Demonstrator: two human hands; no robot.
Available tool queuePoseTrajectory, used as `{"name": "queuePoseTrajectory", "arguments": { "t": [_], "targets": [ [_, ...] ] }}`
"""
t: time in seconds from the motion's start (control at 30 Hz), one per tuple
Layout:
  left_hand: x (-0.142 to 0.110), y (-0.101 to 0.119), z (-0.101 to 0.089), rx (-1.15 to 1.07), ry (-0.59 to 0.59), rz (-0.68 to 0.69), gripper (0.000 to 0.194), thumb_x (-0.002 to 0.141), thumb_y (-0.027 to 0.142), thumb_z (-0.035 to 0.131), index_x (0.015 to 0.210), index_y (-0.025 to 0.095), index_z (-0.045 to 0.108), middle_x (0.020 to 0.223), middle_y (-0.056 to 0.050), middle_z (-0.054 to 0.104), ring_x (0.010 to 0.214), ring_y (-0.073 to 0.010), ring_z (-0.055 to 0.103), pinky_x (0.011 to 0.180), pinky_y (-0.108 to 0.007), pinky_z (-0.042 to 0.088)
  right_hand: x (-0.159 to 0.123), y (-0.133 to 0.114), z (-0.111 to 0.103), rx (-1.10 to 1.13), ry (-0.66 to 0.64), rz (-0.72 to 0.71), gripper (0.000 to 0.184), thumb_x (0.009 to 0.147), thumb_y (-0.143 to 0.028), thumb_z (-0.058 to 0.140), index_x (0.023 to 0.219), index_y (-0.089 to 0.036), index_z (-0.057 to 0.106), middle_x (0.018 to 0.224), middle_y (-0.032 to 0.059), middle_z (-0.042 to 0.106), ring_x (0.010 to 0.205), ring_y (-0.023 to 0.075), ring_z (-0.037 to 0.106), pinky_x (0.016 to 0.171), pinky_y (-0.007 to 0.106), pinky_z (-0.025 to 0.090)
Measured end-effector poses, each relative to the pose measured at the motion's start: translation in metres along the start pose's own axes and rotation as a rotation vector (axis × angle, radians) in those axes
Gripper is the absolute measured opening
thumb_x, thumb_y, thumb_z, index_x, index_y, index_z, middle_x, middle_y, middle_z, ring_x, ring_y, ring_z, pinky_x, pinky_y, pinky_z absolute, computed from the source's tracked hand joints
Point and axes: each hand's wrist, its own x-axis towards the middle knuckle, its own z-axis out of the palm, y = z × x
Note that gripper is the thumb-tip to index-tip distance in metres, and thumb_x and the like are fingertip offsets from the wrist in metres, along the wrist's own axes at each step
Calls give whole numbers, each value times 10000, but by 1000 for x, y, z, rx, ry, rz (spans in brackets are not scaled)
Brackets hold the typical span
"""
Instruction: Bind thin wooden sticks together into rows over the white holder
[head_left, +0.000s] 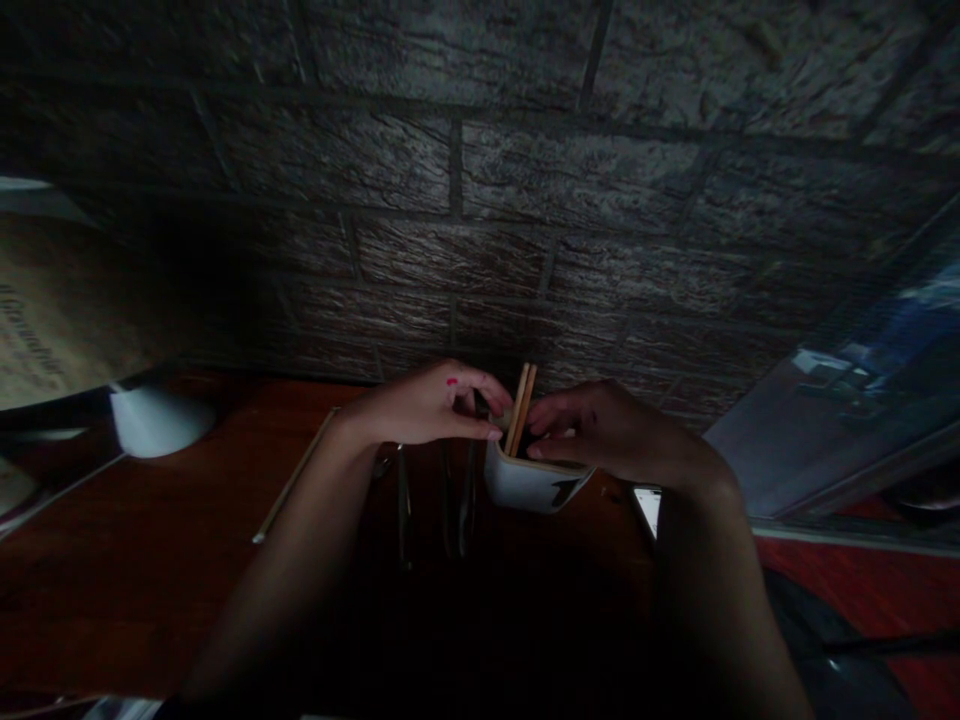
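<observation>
A white squarish chopstick holder with a dark mark stands on the wooden table close to the wall. Two wooden chopsticks rise from it, leaning slightly right, between my hands. My left hand is closed at the holder's left rim, its thumb in front and its fingers behind. Over the right side of the opening, the fingers of my right hand are bent inward; whatever is between them is too dark to make out. Several slim metal utensils lie left of the holder. What is inside the holder is mostly hidden.
A thin stick lies on the table beyond my left forearm. A white cup-like object is farther left, near a large printed tan surface. A phone lies by my right forearm. The brick wall rises directly behind.
</observation>
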Motion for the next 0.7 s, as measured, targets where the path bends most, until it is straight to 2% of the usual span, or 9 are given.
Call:
{"name": "queuePoseTrajectory", "arguments": {
  "t": [0.17,0.27,0.33,0.5,0.7],
  "targets": [
    [-7,9,-5,-89,118,-6,359,796,268,712,1119,119,670,754,-6,689,581,-70,543,521,-167,416,-4,-8,-1,164,214,-100,305,782,-377,725,1028,-196,712,998,63,743,863,191,697,743,297,552],
    [-8,12,-5,-115,163,20,315,817,246,682,1102,111,682,823,-33,715,612,-77,570,556,-174,455,-6,-14,-1,249,347,-170,343,736,-361,775,1027,-190,710,1019,76,741,913,209,696,814,334,560],
    [-6,13,-4,-116,155,44,270,826,236,666,1064,112,698,883,-48,726,627,-79,579,564,-174,469,-6,-17,1,254,415,-188,324,744,-350,772,1025,-200,711,973,65,748,879,202,699,793,336,568],
    [-2,14,1,-103,61,71,254,857,258,630,1047,110,709,886,-55,721,600,-76,565,531,-167,467,-1,-19,7,283,437,-235,265,759,-346,766,975,-197,728,913,50,752,829,185,703,754,308,572],
    [-2,14,2,-9,77,99,209,876,238,605,984,104,723,714,-11,674,539,-64,530,511,-157,424,4,-15,10,285,430,-294,211,763,-342,764,927,-211,742,931,34,752,863,174,694,815,308,556]
  ]
}}
